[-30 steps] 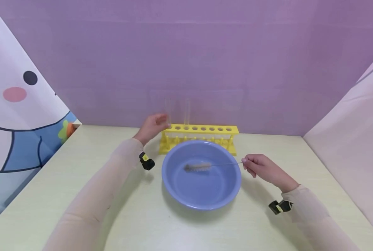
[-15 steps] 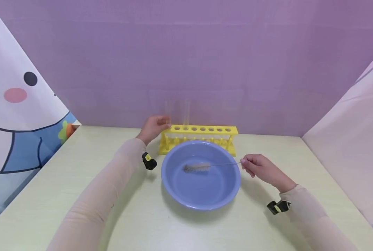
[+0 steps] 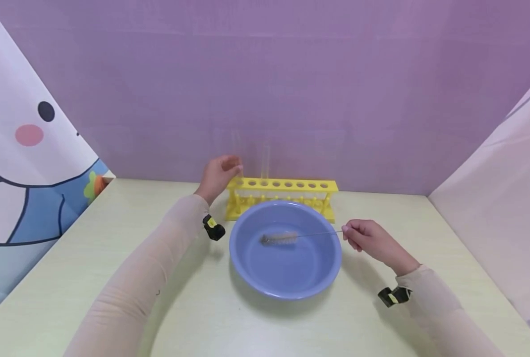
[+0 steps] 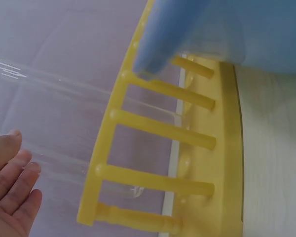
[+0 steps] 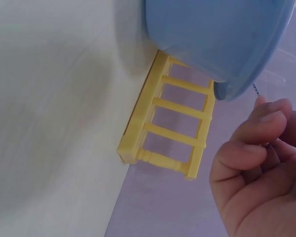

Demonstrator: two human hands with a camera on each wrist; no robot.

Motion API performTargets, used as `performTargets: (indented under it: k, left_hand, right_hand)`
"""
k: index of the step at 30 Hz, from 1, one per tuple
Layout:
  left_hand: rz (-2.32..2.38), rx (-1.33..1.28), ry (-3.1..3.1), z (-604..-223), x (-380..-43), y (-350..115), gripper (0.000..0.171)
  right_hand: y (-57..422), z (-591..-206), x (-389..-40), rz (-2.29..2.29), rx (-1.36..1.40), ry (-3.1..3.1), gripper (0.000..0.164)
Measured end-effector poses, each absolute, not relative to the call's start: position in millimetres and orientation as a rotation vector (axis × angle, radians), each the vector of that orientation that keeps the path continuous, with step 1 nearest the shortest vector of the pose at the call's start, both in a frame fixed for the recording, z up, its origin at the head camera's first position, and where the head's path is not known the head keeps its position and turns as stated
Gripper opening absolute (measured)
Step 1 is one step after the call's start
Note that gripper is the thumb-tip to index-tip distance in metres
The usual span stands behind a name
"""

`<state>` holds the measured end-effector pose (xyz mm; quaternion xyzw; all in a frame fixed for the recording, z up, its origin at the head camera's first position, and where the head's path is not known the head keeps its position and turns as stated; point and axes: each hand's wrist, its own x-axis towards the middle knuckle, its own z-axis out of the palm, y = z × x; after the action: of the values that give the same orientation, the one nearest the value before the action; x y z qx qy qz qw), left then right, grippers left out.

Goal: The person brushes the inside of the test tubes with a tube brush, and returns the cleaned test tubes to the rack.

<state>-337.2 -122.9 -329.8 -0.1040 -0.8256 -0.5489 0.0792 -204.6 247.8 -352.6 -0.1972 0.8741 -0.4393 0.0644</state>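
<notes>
My left hand (image 3: 220, 176) pinches a clear glass test tube (image 3: 238, 146) between thumb and fingers. This tube stands in the leftmost hole of a yellow test tube rack (image 3: 294, 185); in the left wrist view its rounded bottom (image 4: 137, 190) hangs above the rack's base. A second test tube (image 3: 265, 156) stands upright two holes further right. On the right, my right hand (image 3: 372, 243) pinches the twisted wire handle of a test tube brush (image 3: 280, 239). The brush's bristles lie over the inside of a blue basin (image 3: 287, 277).
The basin sits in front of the rack and hides part of its base. A purple backdrop (image 3: 291, 89) rises behind the pale table (image 3: 265, 332). A printed cloth (image 3: 6, 163) hangs on the left, a pale one (image 3: 492, 198) on the right.
My left hand has risen a little, and the test tube it pinches has moved up with it. The right hand and the brush have stayed nearly still.
</notes>
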Motion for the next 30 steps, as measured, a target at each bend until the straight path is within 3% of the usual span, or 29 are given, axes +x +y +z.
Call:
performTargets:
  k: [4,13,30]
  left_hand:
    - [-1.709,-0.277,-2.411,-324.5,-335.8,-119.9,0.042]
    - [-1.719,-0.300,-2.338,-310.2,-328.2,-114.7,0.031]
    - [-1.646,-0.378,-2.227,-280.6,-312.0,-119.3,0.034]
  right_hand:
    - [248.3,-352.0,-204.6,-1.324,-0.579,2.646,0.028]
    - [250.6,-351.5,-203.7,-1.323,-0.557,2.662,0.023]
    - [255.5,-350.1,-205.0,-1.353,-0.535,2.713,0.025]
